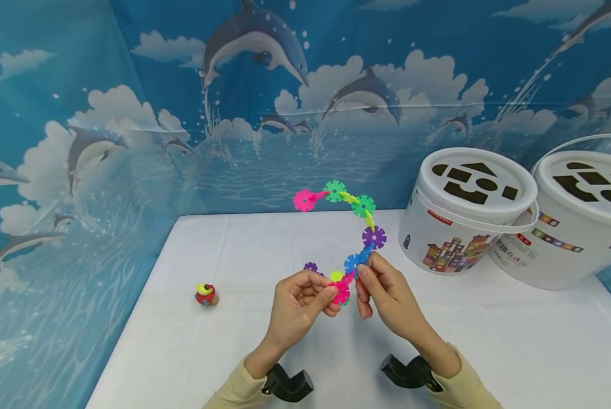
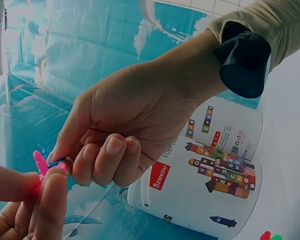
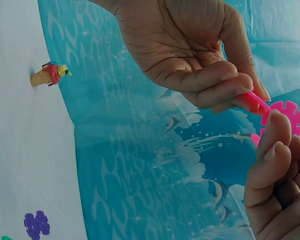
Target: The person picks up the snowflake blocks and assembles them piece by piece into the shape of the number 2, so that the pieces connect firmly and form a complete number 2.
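Toward five o'clock in the head view, I have the left hand pinching a pink disc and the right hand a blue disc; their chain arcs from one o'clock to eleven. I judge this joining; next calls for seating both discs firmly.

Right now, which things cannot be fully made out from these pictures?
Rear bucket: head view, cut off by right edge.
Inside of front bucket: head view, lid hides it.
Pink disc: right wrist view, partly hidden by right hand.
Green piece: right wrist view, cut off by bottom edge.
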A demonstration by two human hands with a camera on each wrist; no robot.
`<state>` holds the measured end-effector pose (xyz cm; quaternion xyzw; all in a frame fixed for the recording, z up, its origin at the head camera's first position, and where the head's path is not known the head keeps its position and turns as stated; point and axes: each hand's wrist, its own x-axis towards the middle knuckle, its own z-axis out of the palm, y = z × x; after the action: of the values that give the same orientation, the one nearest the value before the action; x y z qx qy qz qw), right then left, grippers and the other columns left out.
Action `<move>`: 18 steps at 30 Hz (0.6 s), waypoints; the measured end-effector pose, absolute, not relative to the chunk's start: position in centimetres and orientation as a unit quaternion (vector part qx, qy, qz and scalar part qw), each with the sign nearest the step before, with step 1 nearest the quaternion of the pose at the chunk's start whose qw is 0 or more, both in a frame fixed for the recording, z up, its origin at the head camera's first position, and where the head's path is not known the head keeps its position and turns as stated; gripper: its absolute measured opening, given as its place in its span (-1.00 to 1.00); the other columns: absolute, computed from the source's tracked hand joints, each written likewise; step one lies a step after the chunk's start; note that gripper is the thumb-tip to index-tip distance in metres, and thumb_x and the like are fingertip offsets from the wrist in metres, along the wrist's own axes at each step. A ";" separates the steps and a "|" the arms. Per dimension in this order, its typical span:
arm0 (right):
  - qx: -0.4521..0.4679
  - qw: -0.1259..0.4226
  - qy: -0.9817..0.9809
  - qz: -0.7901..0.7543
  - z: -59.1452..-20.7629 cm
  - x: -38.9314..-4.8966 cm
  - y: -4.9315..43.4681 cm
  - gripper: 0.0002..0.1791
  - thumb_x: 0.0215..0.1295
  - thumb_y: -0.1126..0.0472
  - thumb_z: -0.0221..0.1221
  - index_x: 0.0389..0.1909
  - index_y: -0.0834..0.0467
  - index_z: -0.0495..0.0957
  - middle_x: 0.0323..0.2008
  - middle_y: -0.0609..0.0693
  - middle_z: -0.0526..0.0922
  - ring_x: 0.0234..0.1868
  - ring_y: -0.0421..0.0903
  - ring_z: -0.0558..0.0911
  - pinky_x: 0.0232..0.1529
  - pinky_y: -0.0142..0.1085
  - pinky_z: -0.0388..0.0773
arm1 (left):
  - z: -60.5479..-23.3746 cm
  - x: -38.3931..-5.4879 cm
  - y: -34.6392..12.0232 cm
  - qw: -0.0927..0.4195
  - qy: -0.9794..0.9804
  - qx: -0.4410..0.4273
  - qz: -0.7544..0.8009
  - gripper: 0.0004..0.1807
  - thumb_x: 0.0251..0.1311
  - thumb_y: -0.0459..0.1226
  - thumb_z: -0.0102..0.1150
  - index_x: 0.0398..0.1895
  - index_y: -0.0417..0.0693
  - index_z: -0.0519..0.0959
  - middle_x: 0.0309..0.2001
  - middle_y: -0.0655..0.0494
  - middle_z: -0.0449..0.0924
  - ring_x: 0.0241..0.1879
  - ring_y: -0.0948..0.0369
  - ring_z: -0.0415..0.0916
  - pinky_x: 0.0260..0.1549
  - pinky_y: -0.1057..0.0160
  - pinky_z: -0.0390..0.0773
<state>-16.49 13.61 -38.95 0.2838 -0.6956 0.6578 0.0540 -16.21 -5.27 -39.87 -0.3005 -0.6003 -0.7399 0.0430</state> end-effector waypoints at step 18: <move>0.330 0.013 -0.715 0.617 -39.9 -16.8 12.7 -0.84 0.41 0.47 -0.07 -0.25 0.16 0.42 -0.60 0.02 0.46 -0.72 -0.12 0.44 -0.78 -0.29 0.38 | -39.8 -16.4 -5.5 0.072 -0.644 -0.225 -0.728 -0.91 0.17 -0.46 0.22 -0.28 -0.35 0.59 -0.41 -0.16 0.61 -0.45 0.12 0.61 -0.64 0.17 0.60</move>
<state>-16.78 12.69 -39.95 0.3296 -0.7146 0.6169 0.0129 -16.42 -5.49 -39.79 -0.2250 -0.6441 -0.7276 0.0715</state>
